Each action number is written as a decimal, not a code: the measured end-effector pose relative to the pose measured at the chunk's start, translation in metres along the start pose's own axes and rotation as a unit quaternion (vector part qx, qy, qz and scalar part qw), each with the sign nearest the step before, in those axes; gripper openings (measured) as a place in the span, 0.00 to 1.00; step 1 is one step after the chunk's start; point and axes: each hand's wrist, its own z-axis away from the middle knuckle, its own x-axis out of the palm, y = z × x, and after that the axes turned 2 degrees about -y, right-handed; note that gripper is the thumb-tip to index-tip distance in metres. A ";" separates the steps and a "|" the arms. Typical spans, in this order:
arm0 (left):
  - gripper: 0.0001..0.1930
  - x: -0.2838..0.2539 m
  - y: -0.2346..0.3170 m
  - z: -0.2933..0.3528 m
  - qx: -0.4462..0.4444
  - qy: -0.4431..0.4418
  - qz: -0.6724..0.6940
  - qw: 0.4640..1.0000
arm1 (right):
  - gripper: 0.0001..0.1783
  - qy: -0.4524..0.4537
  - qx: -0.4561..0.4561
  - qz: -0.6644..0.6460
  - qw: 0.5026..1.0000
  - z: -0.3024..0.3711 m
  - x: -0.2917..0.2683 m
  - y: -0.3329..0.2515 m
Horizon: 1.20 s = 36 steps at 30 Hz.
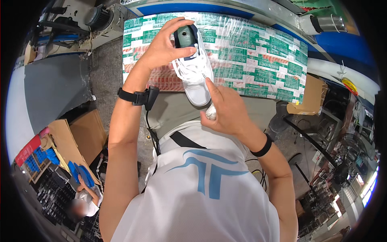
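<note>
A white lace-up sneaker (pixel 197 89) is held in front of me, toe toward my body, over the near edge of a tape-covered surface. Inside its dark-lined collar sits a green shoe last (pixel 185 37) with a round hole in its top. My left hand (pixel 167 45) grips the heel end, fingers and thumb around the collar and last. My right hand (pixel 229 108) is at the sneaker's right side, its index fingertip against the upper near the laces. A crumpled white wad (pixel 211 112) shows between that hand's thumb and curled fingers.
The work surface (pixel 258 60) is covered in green, white and red printed tape. An open cardboard box (pixel 312 94) stands at its right end. A grey panel (pixel 58 86) and cardboard sheets (pixel 86 137) are at left. Another person (pixel 86 199) is at lower left, a fan (pixel 342 171) at right.
</note>
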 end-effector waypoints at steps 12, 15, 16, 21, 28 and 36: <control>0.47 0.017 -0.041 0.109 -0.282 0.172 0.354 0.875 | 0.43 0.034 0.140 -0.137 0.980 -0.044 0.033 0.009; 0.37 0.045 -0.033 0.105 -0.240 0.268 0.338 0.870 | 0.41 -0.008 0.106 -0.249 0.963 -0.055 0.031 0.011; 0.35 0.043 -0.037 0.104 -0.261 0.276 0.360 0.852 | 0.39 -0.016 0.083 -0.252 0.964 -0.055 0.029 0.018; 0.35 0.014 0.003 0.068 -0.196 0.314 0.274 0.888 | 0.37 0.106 0.064 -0.070 0.990 -0.057 0.015 0.090; 0.41 -0.158 0.048 -0.108 0.033 0.126 -0.232 0.964 | 0.34 0.112 0.083 0.091 0.986 -0.029 0.009 0.183; 0.63 -0.213 0.014 -0.236 0.065 0.178 -0.362 0.913 | 0.29 0.168 0.083 0.098 0.977 -0.034 0.014 0.188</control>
